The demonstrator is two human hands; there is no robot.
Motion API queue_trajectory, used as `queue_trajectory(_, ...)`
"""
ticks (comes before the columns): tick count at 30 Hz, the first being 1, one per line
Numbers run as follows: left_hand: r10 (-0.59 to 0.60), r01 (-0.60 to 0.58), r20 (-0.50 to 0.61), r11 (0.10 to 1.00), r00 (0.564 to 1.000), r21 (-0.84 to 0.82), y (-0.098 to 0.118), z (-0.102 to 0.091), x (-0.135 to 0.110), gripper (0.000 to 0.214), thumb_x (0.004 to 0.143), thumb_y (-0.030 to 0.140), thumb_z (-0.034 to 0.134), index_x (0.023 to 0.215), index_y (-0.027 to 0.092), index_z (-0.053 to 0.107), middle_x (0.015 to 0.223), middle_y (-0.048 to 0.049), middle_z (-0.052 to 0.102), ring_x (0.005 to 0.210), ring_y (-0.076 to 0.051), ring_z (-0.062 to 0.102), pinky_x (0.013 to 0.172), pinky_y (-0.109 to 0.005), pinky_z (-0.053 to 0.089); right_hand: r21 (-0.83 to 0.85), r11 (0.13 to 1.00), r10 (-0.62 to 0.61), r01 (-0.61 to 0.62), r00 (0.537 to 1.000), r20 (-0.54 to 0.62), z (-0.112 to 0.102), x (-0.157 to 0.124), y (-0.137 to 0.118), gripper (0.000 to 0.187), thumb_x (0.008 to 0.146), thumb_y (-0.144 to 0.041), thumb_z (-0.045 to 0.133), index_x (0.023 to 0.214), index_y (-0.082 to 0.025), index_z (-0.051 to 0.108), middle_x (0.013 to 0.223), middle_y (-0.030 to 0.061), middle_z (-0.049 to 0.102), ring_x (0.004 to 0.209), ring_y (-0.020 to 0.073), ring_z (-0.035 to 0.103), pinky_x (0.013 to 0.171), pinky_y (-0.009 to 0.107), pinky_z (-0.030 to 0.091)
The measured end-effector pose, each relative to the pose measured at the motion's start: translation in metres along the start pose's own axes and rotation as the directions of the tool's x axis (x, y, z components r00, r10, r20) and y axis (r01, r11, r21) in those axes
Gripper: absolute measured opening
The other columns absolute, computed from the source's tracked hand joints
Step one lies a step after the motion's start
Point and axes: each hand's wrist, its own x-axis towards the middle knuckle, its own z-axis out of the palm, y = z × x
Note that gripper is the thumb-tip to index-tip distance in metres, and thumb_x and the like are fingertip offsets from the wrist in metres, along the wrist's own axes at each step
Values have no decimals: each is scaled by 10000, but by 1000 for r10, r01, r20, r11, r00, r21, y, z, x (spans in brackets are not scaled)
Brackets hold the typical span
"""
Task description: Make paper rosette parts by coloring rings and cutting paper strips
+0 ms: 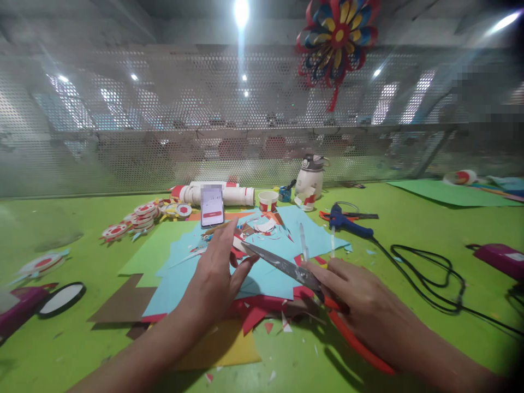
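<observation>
My right hand (364, 311) grips red-handled scissors (286, 266), the blades pointing up and left. The blade tips reach a small red-and-white paper piece (238, 245) pinched in my left hand (216, 278), whose fingers are closed on it. Both hands work above light blue paper sheets (262, 273) and red paper scraps (256, 316) on the green table (409, 262). A yellow sheet (229, 346) lies under my left wrist.
A phone (212, 206) leans on white rolls (229, 195). Round red-and-white paper discs (141, 215) lie left. A blue glue gun (347, 221) with black cord (426, 273), a white bottle (311, 174), a small cup (268, 200) and a magenta box (497, 257) stand nearby. A paper pinwheel (338, 33) hangs above.
</observation>
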Motion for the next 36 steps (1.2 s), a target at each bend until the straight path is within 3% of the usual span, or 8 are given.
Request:
queue_trajectory(12,4,-4,9,1000,1000,18,-1,1,-1,592,883,265,542,1416,181,298,1209,-166,567,923,-236,636,804,-402,544,-13,1000,-6,6,1000,5,-2,-1,2,362,890,-166,505,1244,-116,562,841,123,604,726,243,560,614,359,456)
queue_trajectory(20,-156,159,29,980,987,-122,3,-3,3,583,837,296,586,1365,190,362,1024,-72,625,616,-113,581,681,-322,546,-1,999,48,-48,999,7,-1,2,9,410,837,-115,542,1245,-138,573,841,112,611,753,260,577,650,389,469)
queue_trajectory(23,-226,234,59,944,972,-232,5,-3,4,614,811,284,613,1352,204,333,936,-31,639,642,-119,586,681,-307,543,17,995,97,-97,995,9,-2,4,12,427,819,-92,544,1243,-134,574,834,103,616,755,257,583,671,402,478)
queue_trajectory(28,-241,251,79,862,967,-440,9,-3,5,444,797,228,616,1171,201,378,1070,-69,623,649,-98,580,636,-276,532,157,973,166,-169,986,32,-5,8,12,408,830,-129,578,1233,-193,570,925,85,654,850,244,607,759,391,487)
queue_trajectory(32,-245,301,176,767,954,-566,15,-8,8,341,807,231,612,1084,193,417,1126,-98,611,745,-124,619,666,-291,545,286,939,185,-191,982,48,-7,10,13,323,861,-229,582,1184,-222,594,1020,78,678,912,237,629,818,376,494)
queue_trajectory(36,-216,368,310,700,926,-612,18,-17,13,340,815,246,614,1128,185,495,1093,-99,637,826,-152,627,709,-302,547,181,954,241,-240,970,17,-4,12,21,408,859,-123,495,1260,-179,538,1076,131,627,975,264,604,849,425,483)
